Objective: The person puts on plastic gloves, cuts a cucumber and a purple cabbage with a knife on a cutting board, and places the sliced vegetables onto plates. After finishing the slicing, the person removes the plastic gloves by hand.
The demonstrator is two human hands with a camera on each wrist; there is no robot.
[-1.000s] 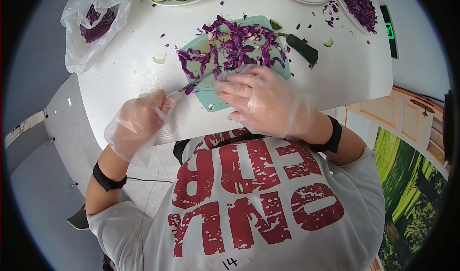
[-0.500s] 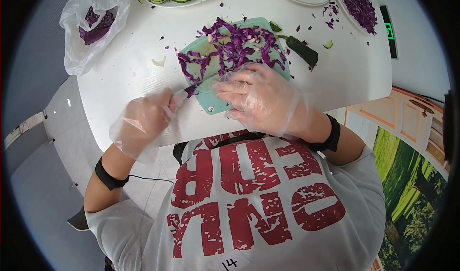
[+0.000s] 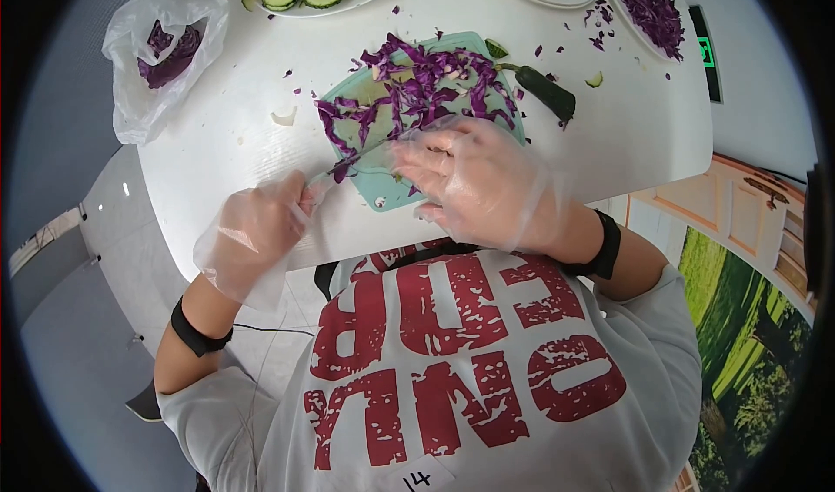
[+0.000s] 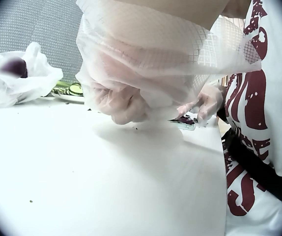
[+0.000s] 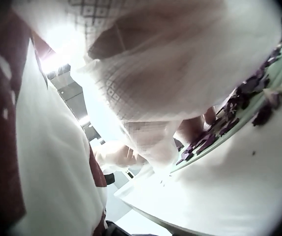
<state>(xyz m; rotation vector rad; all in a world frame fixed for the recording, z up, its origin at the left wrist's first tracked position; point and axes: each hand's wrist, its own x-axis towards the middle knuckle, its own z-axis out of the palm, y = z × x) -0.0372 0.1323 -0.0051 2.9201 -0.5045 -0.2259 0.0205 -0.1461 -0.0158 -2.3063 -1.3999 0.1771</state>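
Left hand (image 3: 261,218) grips the knife (image 3: 367,149); right hand (image 3: 483,179) lies fingers extended beside shredded purple cabbage (image 3: 422,87) on the green board (image 3: 387,193). We're likely chopping: we should tuck those fingertips back, gather strips, stroke short.
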